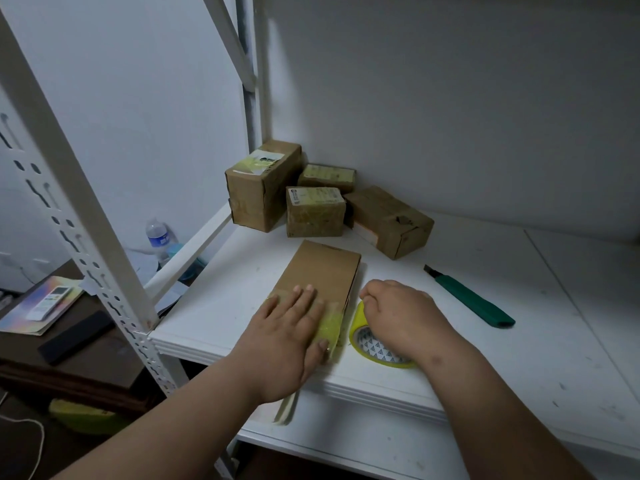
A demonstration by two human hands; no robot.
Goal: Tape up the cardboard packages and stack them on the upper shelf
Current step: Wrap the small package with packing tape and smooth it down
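The white shelf (485,306) carries all the task items, framed at its left front corner by a perforated white upright (69,202). Four taped cardboard packages (263,188) sit grouped in the far left corner, close together and against the wall side; the rightmost one lies at an angle to the others.

The package under work, a flat cardboard box (322,271), lies near the front edge of the shelf, long side pointing away from you. Yellowish clear tape (329,327) covers its near end and runs down over the near edge.

Your left hand (287,337) lies flat on that near end, fingers straight and spread, pressing the tape onto the cardboard. Your right hand (398,313) sits just beside the box on the right, fingers curled over the yellow tape roll (374,348), which rests on the shelf touching or nearly touching the box side.

A green utility knife (474,299) lies well to the right of your right hand, blade end pointing to the wall.

Below left, a dark counter (34,362) holds a remote control (52,303) on a booklet; a water bottle (157,237) stands behind.
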